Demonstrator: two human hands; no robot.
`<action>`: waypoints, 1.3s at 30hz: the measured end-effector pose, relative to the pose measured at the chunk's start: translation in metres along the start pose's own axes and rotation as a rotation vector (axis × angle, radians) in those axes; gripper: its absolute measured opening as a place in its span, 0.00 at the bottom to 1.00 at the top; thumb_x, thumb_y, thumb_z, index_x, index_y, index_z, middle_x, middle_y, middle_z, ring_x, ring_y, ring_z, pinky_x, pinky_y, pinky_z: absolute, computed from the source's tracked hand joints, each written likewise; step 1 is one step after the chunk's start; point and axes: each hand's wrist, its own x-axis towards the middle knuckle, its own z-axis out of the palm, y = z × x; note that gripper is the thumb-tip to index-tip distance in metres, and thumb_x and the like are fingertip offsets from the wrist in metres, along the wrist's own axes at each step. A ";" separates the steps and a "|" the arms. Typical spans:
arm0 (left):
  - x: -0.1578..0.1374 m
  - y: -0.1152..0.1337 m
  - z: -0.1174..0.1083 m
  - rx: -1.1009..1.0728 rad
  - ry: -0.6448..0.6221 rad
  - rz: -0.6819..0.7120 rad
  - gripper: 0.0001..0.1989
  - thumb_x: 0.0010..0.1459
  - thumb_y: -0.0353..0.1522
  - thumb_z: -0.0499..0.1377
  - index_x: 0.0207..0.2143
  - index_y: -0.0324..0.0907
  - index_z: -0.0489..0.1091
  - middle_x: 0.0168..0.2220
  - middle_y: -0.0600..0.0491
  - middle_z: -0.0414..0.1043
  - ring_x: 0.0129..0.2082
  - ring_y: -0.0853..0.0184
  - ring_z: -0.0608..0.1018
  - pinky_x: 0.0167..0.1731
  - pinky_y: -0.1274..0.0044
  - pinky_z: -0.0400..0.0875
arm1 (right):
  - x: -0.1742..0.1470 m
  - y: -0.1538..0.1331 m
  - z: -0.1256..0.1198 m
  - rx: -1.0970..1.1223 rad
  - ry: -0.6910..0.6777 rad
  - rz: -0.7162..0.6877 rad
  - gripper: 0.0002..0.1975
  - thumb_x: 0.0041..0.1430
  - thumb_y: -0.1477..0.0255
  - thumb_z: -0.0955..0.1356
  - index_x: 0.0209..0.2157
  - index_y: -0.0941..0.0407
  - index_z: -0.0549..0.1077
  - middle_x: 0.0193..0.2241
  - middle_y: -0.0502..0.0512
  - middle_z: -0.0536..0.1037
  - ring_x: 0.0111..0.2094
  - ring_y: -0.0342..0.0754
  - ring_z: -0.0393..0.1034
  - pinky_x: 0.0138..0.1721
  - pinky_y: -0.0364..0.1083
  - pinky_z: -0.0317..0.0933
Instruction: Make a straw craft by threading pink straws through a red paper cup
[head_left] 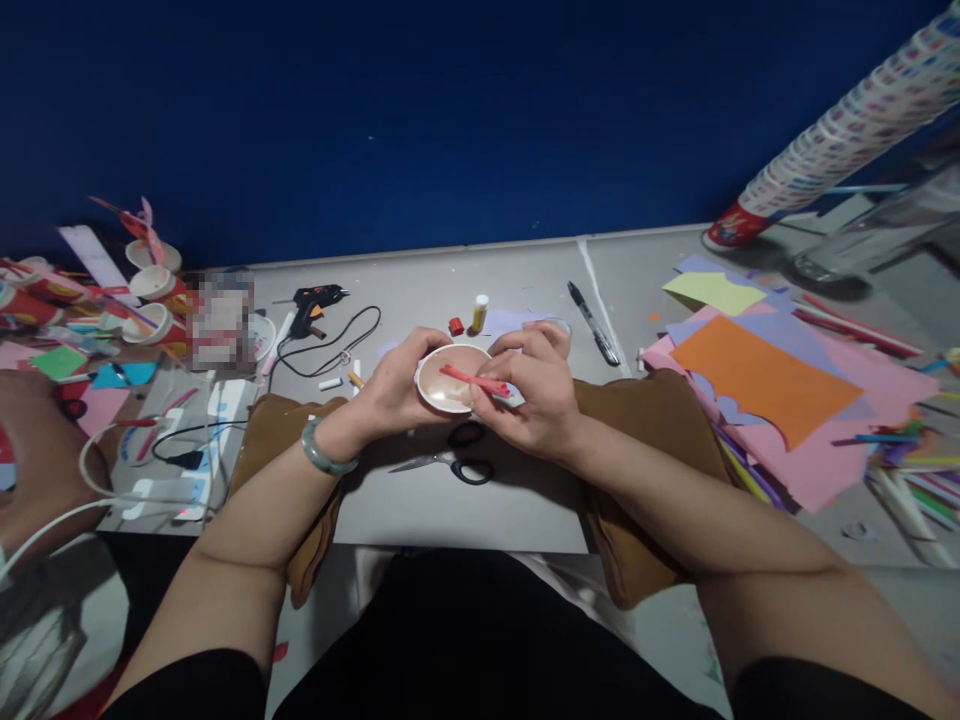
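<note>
My left hand [397,385] is wrapped round the side of a paper cup [442,395], whose open mouth faces me. Between the fingers of my right hand [536,390] is a red strip [469,378], perhaps folded paper or a stick, lying across the cup's rim. Some of my right fingers are close to the cup's far side; whether they touch it I cannot tell. Scissors [454,465] with black handles lie on the table just below the cup. Beyond my hands stand a glue stick [479,314] and its red cap [456,326].
A black hot glue gun [311,308] with a looping cord lies left, near a power strip [165,495]. A marker [592,322] lies right, by coloured paper sheets [765,375]. A tall stack of cups [840,130] leans at the far right. Another person's arm [41,460] shows at left.
</note>
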 end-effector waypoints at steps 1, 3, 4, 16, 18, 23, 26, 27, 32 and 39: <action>0.000 0.000 0.000 0.000 -0.001 0.002 0.32 0.44 0.47 0.73 0.47 0.43 0.66 0.42 0.50 0.75 0.39 0.64 0.79 0.37 0.73 0.73 | 0.000 0.000 0.000 0.002 0.003 -0.002 0.06 0.58 0.71 0.70 0.31 0.52 0.67 0.26 0.47 0.75 0.37 0.50 0.72 0.53 0.58 0.55; 0.000 0.000 0.000 -0.008 0.000 0.006 0.32 0.44 0.47 0.73 0.47 0.43 0.66 0.42 0.50 0.75 0.39 0.64 0.79 0.37 0.73 0.73 | 0.000 0.000 0.000 0.003 0.011 -0.002 0.06 0.58 0.71 0.69 0.31 0.53 0.68 0.27 0.47 0.75 0.37 0.50 0.72 0.54 0.58 0.55; 0.000 0.000 0.000 -0.012 0.002 0.010 0.32 0.44 0.46 0.73 0.47 0.43 0.66 0.42 0.50 0.75 0.39 0.64 0.78 0.36 0.74 0.73 | 0.000 -0.001 0.000 0.000 0.011 0.002 0.06 0.59 0.71 0.69 0.30 0.53 0.68 0.27 0.48 0.75 0.37 0.50 0.72 0.54 0.58 0.55; 0.000 0.001 -0.001 -0.024 -0.010 0.017 0.31 0.46 0.47 0.72 0.47 0.44 0.66 0.42 0.50 0.75 0.39 0.64 0.78 0.37 0.73 0.73 | 0.001 -0.002 0.000 0.042 0.000 0.011 0.07 0.57 0.72 0.70 0.28 0.52 0.66 0.25 0.47 0.74 0.38 0.51 0.73 0.57 0.60 0.54; 0.000 0.001 -0.001 -0.024 -0.023 -0.002 0.32 0.45 0.48 0.72 0.48 0.44 0.66 0.43 0.49 0.75 0.40 0.63 0.78 0.38 0.72 0.73 | 0.001 -0.001 0.000 0.043 -0.017 0.022 0.08 0.57 0.71 0.70 0.28 0.52 0.66 0.26 0.47 0.75 0.38 0.51 0.74 0.57 0.60 0.54; -0.001 0.001 0.000 -0.025 -0.037 -0.013 0.32 0.46 0.47 0.72 0.48 0.44 0.65 0.44 0.49 0.75 0.40 0.63 0.78 0.39 0.72 0.73 | 0.001 -0.001 -0.001 0.036 -0.026 0.046 0.08 0.58 0.69 0.69 0.27 0.52 0.66 0.28 0.48 0.76 0.38 0.51 0.74 0.58 0.61 0.53; -0.002 0.001 0.000 -0.024 -0.038 -0.024 0.32 0.46 0.47 0.72 0.48 0.44 0.66 0.44 0.49 0.75 0.41 0.63 0.78 0.39 0.72 0.73 | 0.001 -0.001 -0.001 0.031 -0.035 0.050 0.09 0.59 0.68 0.69 0.27 0.52 0.66 0.28 0.49 0.76 0.37 0.51 0.74 0.58 0.62 0.54; -0.002 0.000 0.000 -0.023 -0.040 -0.030 0.32 0.46 0.47 0.71 0.49 0.44 0.66 0.44 0.49 0.75 0.41 0.63 0.78 0.39 0.72 0.73 | 0.001 -0.001 0.000 0.033 -0.038 0.049 0.09 0.59 0.68 0.69 0.27 0.52 0.65 0.28 0.50 0.76 0.38 0.51 0.74 0.58 0.62 0.55; -0.001 0.001 0.000 -0.021 -0.056 -0.029 0.30 0.48 0.46 0.70 0.49 0.44 0.66 0.45 0.49 0.75 0.42 0.63 0.78 0.40 0.72 0.72 | 0.000 0.001 0.002 0.090 -0.007 0.027 0.08 0.59 0.70 0.70 0.29 0.53 0.66 0.31 0.50 0.77 0.39 0.51 0.75 0.61 0.64 0.54; -0.002 0.000 0.000 -0.034 -0.044 -0.011 0.28 0.50 0.46 0.70 0.48 0.44 0.65 0.43 0.50 0.75 0.40 0.64 0.78 0.38 0.73 0.72 | -0.001 0.001 0.004 0.251 -0.065 0.147 0.06 0.61 0.72 0.69 0.32 0.54 0.67 0.33 0.54 0.76 0.37 0.49 0.73 0.40 0.50 0.68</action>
